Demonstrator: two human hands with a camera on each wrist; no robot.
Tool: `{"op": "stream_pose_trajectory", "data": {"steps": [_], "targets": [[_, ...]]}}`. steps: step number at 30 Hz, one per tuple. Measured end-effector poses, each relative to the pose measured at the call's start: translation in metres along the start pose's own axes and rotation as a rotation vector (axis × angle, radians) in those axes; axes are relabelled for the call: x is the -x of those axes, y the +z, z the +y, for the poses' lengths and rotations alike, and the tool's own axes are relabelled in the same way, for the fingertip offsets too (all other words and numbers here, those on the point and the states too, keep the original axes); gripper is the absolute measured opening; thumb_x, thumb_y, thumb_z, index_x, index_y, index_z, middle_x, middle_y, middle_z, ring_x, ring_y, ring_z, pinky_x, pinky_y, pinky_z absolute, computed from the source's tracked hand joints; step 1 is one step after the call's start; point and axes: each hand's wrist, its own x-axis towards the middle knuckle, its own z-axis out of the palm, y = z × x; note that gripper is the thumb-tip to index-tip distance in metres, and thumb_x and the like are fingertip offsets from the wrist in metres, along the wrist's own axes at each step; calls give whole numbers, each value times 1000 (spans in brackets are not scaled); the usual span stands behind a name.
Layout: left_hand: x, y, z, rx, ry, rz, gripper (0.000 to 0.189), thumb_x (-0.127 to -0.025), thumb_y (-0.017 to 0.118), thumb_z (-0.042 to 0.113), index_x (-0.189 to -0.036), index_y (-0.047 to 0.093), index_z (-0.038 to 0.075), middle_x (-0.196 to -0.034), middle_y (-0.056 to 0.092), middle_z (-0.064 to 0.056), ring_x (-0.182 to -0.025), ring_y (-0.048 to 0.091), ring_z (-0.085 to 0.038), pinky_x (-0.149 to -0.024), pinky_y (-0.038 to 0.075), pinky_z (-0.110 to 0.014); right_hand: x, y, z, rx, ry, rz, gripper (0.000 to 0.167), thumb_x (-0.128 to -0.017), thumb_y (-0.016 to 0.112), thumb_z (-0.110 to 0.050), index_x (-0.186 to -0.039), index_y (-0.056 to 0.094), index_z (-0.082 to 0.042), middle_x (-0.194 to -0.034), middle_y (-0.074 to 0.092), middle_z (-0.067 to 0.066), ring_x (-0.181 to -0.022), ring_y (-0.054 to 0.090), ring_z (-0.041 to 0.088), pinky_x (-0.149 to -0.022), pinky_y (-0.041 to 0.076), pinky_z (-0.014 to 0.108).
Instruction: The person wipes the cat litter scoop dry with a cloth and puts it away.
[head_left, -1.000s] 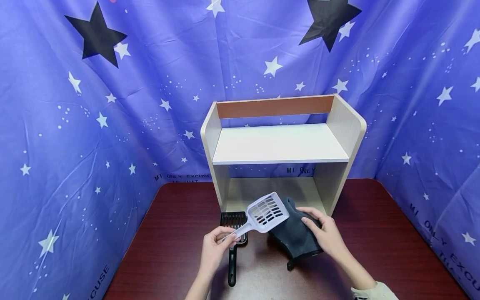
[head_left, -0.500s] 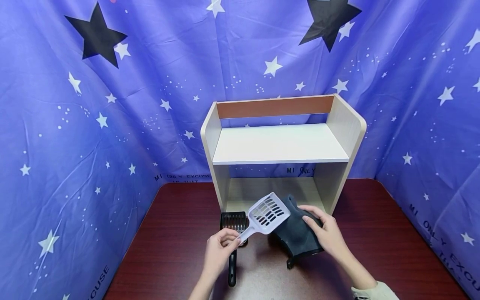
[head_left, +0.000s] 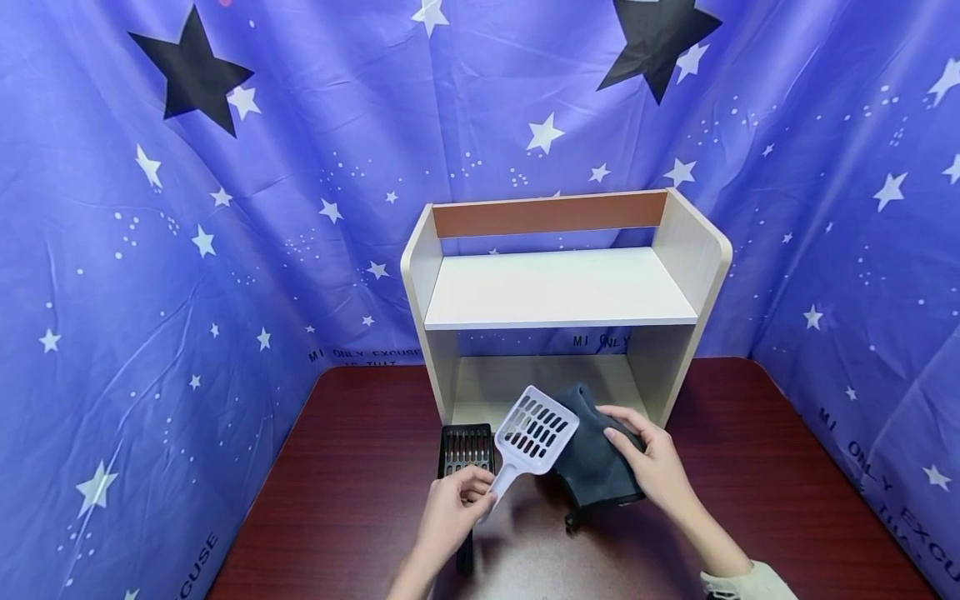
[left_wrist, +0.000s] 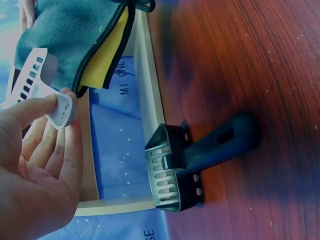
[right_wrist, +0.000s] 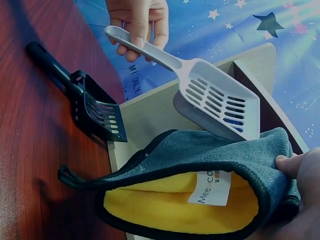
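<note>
My left hand [head_left: 453,510] pinches the end of the handle of a pale grey-white litter scoop [head_left: 517,461]. The scoop is held in the air, its slotted head pointing up and away and overlapping the mitt in the head view. With my right hand [head_left: 651,458] I grip a dark grey-green cloth mitt [head_left: 600,467] by its right side, thumb on top. The right wrist view looks into the mitt's opening, showing yellow lining [right_wrist: 175,210], black trim, a white label [right_wrist: 211,188] and a hanging loop [right_wrist: 67,176]. The scoop's head is right beside the mitt there.
A black litter scoop [left_wrist: 220,145] lies on the dark red wooden table [head_left: 360,483], partly behind my left hand in the head view. At the back stands a two-level shelf unit [head_left: 558,287]. Blue star-patterned cloth [head_left: 300,167] surrounds the table.
My left hand has shifted right, and the white scoop has turned so its head points more upward. The mitt has tilted slightly in my right hand, which has barely moved.
</note>
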Motion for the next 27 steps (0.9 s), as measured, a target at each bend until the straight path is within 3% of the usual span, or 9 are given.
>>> {"op": "stream_pose_trajectory", "data": {"steps": [9, 16, 23, 27], "targets": [[1, 3, 2, 4, -8, 6, 13, -82, 76, 0, -94, 72, 3, -82, 77, -11, -71, 68, -1, -64, 60, -20, -1, 1, -1, -51, 41, 19, 25, -98, 60, -6, -123, 65, -3, -95, 73, -17, -73, 68, 1, -62, 57, 20], [-1, 4, 4, 47, -23, 30, 13, -83, 75, 1, -96, 71, 1, -84, 76, -14, -73, 67, -1, -65, 59, -19, -1, 4, -1, -37, 32, 47, 25, -97, 61, -6, -122, 66, -4, -98, 73, -18, -76, 66, -1, -65, 55, 17], [-3, 9, 7, 109, -81, 42, 15, -83, 76, 3, -97, 71, 2, -87, 76, -14, -73, 66, 0, -65, 57, -17, -3, 7, -3, -68, 36, 37, 28, -98, 61, -6, -126, 65, -4, -102, 71, -23, -79, 68, -1, -66, 57, 17], [-3, 13, 10, 151, -63, 42, 17, -83, 76, 2, -99, 70, 1, -87, 76, -15, -74, 66, -1, -68, 59, -19, -4, 9, -4, -93, 47, 23, 31, -97, 62, -7, -128, 63, -3, -105, 69, -25, -84, 68, -3, -69, 59, 17]]}}
